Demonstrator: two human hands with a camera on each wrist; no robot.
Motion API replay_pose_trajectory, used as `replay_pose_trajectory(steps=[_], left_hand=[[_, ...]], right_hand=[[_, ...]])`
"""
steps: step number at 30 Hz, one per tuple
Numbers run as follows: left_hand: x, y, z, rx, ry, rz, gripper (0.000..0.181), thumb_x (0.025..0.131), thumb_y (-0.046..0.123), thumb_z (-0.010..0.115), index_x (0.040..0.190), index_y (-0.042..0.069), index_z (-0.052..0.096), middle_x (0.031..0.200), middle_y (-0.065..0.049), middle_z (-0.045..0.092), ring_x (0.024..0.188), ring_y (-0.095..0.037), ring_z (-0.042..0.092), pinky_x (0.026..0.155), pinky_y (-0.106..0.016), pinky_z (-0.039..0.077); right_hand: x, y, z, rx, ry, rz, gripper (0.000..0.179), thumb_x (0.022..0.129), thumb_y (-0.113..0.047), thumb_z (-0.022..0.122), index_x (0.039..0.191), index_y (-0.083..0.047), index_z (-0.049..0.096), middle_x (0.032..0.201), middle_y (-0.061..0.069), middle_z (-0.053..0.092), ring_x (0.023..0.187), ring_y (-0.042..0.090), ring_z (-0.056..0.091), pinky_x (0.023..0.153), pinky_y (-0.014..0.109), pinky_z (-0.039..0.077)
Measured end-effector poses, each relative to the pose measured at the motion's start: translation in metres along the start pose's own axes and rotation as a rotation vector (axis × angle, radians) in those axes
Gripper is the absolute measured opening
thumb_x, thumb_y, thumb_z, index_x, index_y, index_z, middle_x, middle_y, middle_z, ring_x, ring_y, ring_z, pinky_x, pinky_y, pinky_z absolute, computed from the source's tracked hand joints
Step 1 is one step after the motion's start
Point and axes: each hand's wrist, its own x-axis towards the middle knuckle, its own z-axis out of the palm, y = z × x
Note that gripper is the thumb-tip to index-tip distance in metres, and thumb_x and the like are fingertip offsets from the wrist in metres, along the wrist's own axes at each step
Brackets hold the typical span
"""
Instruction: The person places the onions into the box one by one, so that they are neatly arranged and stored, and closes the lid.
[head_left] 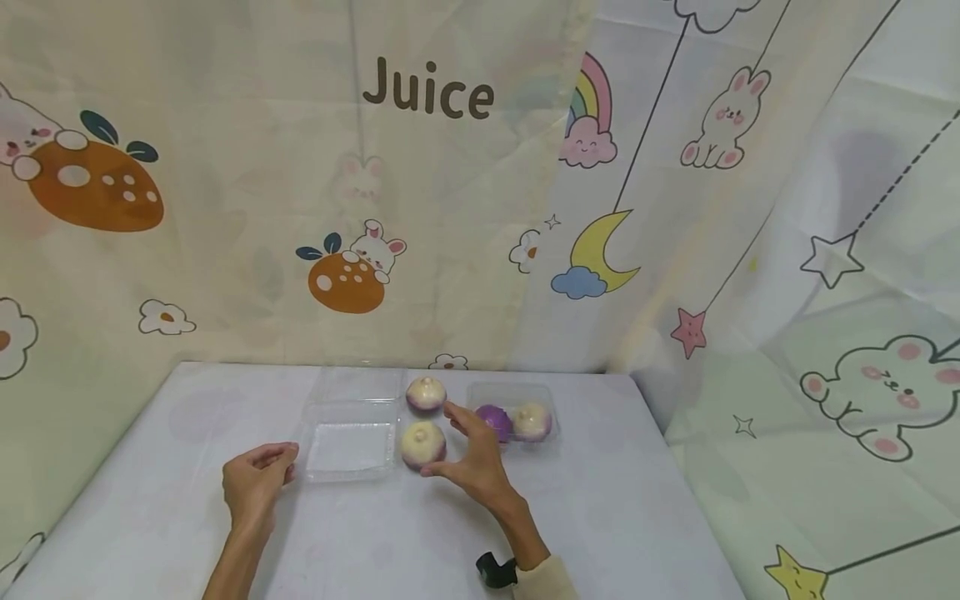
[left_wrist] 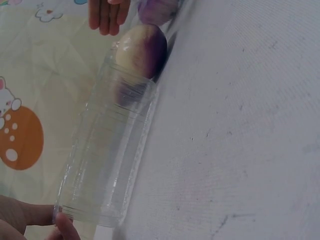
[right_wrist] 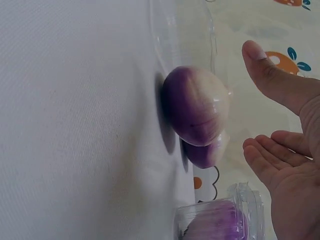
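My left hand (head_left: 257, 482) pinches the left rim of a clear plastic clamshell box (head_left: 351, 475), which lies with its lid folded back. In the left wrist view, thumb and finger meet on the box's edge (left_wrist: 62, 209). Just right of the box sit two purple-and-white onions, a near onion (head_left: 423, 446) and a far onion (head_left: 427, 394). My right hand (head_left: 478, 465) hovers beside them, thumb and fingers spread apart. A gap shows between that hand and the near onion (right_wrist: 196, 106) in the right wrist view.
A second clear box (head_left: 553, 402) stands to the right, holding a purple onion (head_left: 493, 422) and a paler onion (head_left: 532, 422). The white table (head_left: 630, 517) ends at a printed cloth backdrop (head_left: 450, 208) behind and on both sides.
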Motion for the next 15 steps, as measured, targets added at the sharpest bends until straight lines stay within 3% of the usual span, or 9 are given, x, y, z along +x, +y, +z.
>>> replay_pose_trajectory(steps=[6,15], left_hand=[[0.002,0.001,0.001,-0.001,-0.004,-0.014,0.025,0.1,0.006,0.074,0.117,-0.012,0.075,0.077,0.003,0.078,0.064,-0.007,0.071,0.059,-0.02,0.065],[0.002,-0.001,-0.001,-0.005,-0.005,-0.026,0.026,0.101,0.008,0.076,0.118,-0.012,0.075,0.077,0.003,0.077,0.063,-0.007,0.07,0.058,-0.02,0.064]], right_hand=[[0.004,0.001,0.001,-0.058,-0.088,0.036,0.109,0.063,-0.02,0.109,0.154,0.005,0.055,0.151,0.026,0.064,0.138,0.039,0.066,0.118,0.046,0.058],[0.011,0.0,0.001,-0.146,-0.182,0.025,0.106,0.068,-0.026,0.107,0.154,0.005,0.053,0.148,0.027,0.065,0.134,0.042,0.066,0.115,0.052,0.059]])
